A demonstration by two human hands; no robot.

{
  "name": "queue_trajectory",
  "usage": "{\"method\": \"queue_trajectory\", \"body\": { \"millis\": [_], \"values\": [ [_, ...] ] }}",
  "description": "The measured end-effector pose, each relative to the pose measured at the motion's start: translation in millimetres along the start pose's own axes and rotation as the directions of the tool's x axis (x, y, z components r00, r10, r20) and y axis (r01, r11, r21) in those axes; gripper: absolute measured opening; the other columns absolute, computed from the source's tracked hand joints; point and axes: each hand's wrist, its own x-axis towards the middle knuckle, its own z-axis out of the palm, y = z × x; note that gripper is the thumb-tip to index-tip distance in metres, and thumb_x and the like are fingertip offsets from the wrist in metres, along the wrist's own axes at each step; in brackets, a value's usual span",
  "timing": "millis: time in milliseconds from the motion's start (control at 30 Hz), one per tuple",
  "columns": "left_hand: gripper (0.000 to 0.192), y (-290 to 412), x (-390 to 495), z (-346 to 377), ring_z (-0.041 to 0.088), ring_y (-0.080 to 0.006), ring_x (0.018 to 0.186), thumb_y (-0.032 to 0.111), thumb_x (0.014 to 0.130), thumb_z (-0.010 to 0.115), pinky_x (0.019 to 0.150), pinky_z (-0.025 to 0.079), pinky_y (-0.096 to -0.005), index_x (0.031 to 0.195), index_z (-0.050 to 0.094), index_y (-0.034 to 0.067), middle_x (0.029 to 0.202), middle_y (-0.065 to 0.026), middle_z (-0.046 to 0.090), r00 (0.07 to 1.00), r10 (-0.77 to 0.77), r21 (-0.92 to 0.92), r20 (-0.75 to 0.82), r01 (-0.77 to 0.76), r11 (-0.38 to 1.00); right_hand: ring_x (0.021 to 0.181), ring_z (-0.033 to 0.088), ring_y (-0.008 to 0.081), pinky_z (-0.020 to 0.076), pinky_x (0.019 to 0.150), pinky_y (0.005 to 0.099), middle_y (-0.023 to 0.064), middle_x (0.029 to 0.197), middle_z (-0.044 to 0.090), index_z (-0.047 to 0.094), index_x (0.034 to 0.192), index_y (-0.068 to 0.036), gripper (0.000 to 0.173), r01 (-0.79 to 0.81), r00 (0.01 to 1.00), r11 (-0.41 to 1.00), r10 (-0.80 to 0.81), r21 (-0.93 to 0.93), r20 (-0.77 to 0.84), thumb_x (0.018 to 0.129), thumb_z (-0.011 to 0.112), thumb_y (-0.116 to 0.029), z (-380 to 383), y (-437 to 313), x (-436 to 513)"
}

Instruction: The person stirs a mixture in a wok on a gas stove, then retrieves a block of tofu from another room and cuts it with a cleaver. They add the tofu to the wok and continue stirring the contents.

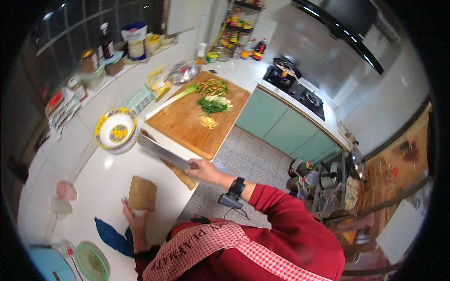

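Observation:
In my right hand (204, 171) is a cleaver (163, 152), its broad metal blade pointing left over the counter just in front of the cutting board's near edge. A long brown strip (181, 174), of unclear material, lies partly under the blade. My left hand (135, 214) touches the near end of a brown box-like block (142, 193) on the white counter; its grip is partly hidden. The wooden cutting board (190, 137) bears a leek or large scallion (170, 102), chopped mixed vegetables (212, 86), cut greens (211, 105) and sliced pale yellow pieces (208, 122).
Stacked patterned bowls (116, 130) stand left of the board. A dark blue cloth (112, 236) and a green-rimmed bowl (92, 261) lie near my left arm. A metal bowl (184, 72) stands behind the board. A pan (287, 68) sits on the gas stove (299, 92).

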Motion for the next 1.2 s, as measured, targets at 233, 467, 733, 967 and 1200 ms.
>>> {"method": "queue_trajectory", "body": {
  "millis": [233,467,733,967,1200],
  "values": [
    [0.067,13.2,55.5,-27.0,0.045,-0.0326,0.126,0.005,0.082,0.068,0.103,0.039,-0.0377,0.142,0.039,0.002,0.138,-0.0175,0.045,0.93,0.206,0.152,0.306,-0.261,0.953,0.066,0.046,0.0131,0.0427,0.06,0.0313,0.004,0.066,0.052,0.055,0.092,0.003,0.036,-0.136,0.99,0.973,0.127,0.188,0.058,0.089,0.069,-0.03,33.1,2.0,-3.4],
    [0.074,45.9,18.1,29.5,0.05,-0.0366,0.116,0.012,0.074,0.08,0.097,0.044,-0.0433,0.137,0.043,0.001,0.129,-0.0206,0.048,0.979,0.043,0.27,0.197,-0.097,0.958,0.072,0.049,0.0167,0.0449,0.066,0.0342,0.0089,0.076,0.056,0.059,0.109,0.004,0.042,-0.147,0.989,0.959,0.14,0.243,0.046,0.09,0.067,-0.032,61.4,9.3,-11.9],
    [0.114,33.3,78.0,21.6,0.025,-0.0407,0.14,0.039,0.063,0.085,0.116,0.022,-0.0439,0.148,0.019,0.0,0.149,-0.0253,0.028,0.857,0.309,0.181,0.411,-0.41,0.894,0.073,0.059,0.013,0.0498,0.062,0.029,0.0075,0.083,0.065,0.059,0.116,0.005,0.036,-0.119,0.989,0.915,0.144,0.386,-0.036,0.092,0.062,-0.022,75.8,9.4,-18.0],
    [0.13,14.7,68.3,22.5,0.01,-0.0392,0.146,0.044,0.063,0.086,0.118,0.017,-0.0435,0.152,0.001,0.0,0.157,-0.0246,0.009,0.877,0.283,0.154,0.389,-0.364,0.919,0.048,0.041,0.006,0.0345,0.043,0.0233,-0.0026,0.062,0.046,0.054,0.1,-0.003,0.02,-0.286,0.954,0.732,0.276,0.619,0.115,0.095,0.062,-0.02,57.9,-28.6,-32.3],
    [0.129,21.5,84.1,11.0,0.013,-0.0386,0.145,0.053,0.063,0.083,0.118,0.018,-0.0439,0.151,0.006,-0.003,0.156,-0.0252,0.011,0.847,0.353,0.268,0.397,-0.475,0.838,0.049,0.041,0.0078,0.0369,0.046,0.024,-0.0015,0.063,0.045,0.048,0.09,-0.008,0.021,-0.358,0.931,0.608,0.292,0.708,0.22,0.097,0.06,-0.024,71.3,-55.2,-27.5]
  ]
}}
